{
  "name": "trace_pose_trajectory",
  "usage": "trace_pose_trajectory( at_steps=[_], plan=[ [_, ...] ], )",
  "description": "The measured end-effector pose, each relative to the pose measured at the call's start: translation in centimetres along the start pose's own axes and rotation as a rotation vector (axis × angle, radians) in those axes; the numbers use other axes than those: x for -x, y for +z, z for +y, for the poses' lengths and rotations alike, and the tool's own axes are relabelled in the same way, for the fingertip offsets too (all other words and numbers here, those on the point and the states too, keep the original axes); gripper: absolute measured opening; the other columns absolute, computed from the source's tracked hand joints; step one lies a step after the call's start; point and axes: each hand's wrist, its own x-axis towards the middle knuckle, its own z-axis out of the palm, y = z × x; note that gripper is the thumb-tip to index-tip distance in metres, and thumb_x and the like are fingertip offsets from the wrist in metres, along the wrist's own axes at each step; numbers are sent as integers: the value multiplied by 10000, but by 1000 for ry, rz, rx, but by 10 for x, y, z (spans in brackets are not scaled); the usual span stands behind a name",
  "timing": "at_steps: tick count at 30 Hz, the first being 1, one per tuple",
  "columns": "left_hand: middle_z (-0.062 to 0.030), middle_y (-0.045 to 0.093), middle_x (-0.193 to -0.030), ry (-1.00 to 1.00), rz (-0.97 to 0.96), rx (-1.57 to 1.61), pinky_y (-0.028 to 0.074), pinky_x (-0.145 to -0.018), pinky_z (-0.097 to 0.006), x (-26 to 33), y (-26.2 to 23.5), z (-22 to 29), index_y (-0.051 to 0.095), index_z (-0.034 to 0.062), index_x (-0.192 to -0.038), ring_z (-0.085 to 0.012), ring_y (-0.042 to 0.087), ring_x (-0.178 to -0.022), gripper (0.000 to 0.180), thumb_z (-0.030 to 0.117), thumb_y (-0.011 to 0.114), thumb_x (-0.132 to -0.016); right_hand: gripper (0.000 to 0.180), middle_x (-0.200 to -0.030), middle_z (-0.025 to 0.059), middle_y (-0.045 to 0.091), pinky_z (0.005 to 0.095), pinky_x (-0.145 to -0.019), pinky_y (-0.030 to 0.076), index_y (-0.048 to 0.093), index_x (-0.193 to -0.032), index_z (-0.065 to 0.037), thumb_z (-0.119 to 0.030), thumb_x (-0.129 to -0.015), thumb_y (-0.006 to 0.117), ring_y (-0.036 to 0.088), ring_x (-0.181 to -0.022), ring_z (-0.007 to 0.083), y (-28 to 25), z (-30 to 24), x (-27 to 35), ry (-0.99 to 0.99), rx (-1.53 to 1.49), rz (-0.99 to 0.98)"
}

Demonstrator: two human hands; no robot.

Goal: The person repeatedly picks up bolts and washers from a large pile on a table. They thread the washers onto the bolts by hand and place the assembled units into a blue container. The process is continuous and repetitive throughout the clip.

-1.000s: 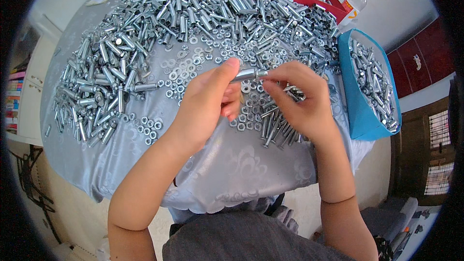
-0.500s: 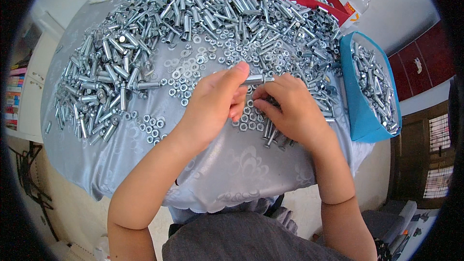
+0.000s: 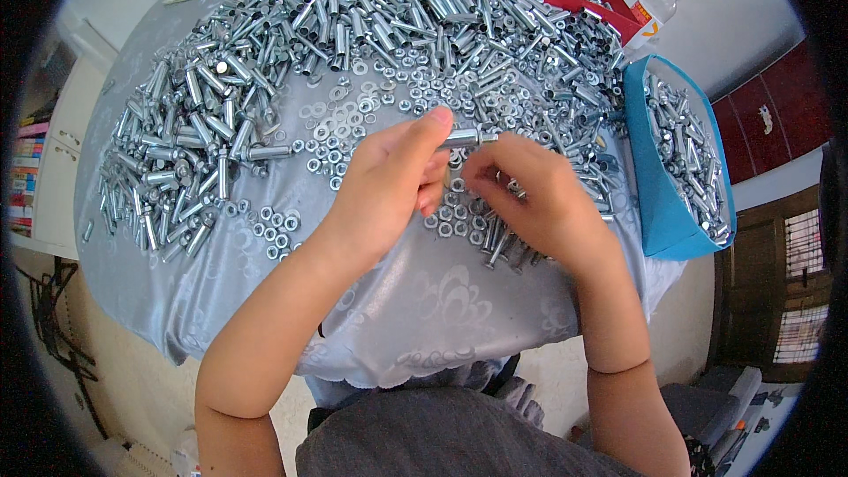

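Works over grey-clothed table point(image 3: 433, 309) heaped with metal parts point(image 3: 353, 13), blue bin point(image 3: 658, 194) at right. Closes left hand point(image 3: 382, 172), thumb over fingers; curls right hand point(image 3: 534, 190), cannot tell if pinching. Holds metal sleeve point(image 3: 461, 139) in left hand, above mid-table, near loose nuts point(image 3: 452, 212).

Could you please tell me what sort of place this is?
Probably a room in a home: a patterned silvery tablecloth lies under the piled metal fasteners, and a white cabinet stands at the left.
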Motion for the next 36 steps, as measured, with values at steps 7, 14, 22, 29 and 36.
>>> trace_pose_trajectory(
  at_steps=[7, 14, 22, 29, 36],
  plan=[
    [37, 314, -520, 10, 23, 2, 329, -472, -238, -1, 0, 1, 321, 136, -567, -79, 344, -451, 405, 386, 448, -859, 140, -751, 113, 550, 350, -651, 439, 596, -790, -20, -88, -674, 635, 537, -729, 282, -12, 6, 0, -48, 127, -28],
    [32, 325, -521, 28, -48, -19, 326, -472, -241, 2, -2, -2, 319, 134, -577, -80, 345, -448, 397, 381, 455, -857, 134, -743, 116, 551, 359, -672, 429, 592, -741, -25, -103, -649, 649, 530, -752, 278, -8, 1, 2, -60, 236, -79],
    [38, 293, -512, -1, 96, 40, 316, -474, -249, -2, -1, 1, 314, 133, -578, -84, 326, -441, 394, 379, 457, -851, 116, -717, 80, 593, 287, -594, 450, 582, -797, -14, -60, -704, 635, 582, -652, 188, -10, -7, 1, 82, -66, 20],
    [39, 278, -485, 14, 173, 34, 287, -457, -257, -4, -1, -2, 314, 132, -583, -93, 312, -426, 353, 325, 454, -843, 129, -818, 30, 599, 204, -684, 440, 583, -874, 5, 1, -752, 625, 563, -768, 87, -13, -12, 0, 205, -741, 296],
    [35, 270, -492, 62, 76, 41, 281, -448, -262, 0, 1, -1, 305, 129, -575, -95, 296, -424, 364, 320, 434, -857, 151, -844, 55, 605, 220, -724, 450, 585, -900, 20, 12, -754, 621, 564, -793, 93, -13, -9, -1, 213, -731, 233]
  ],
)
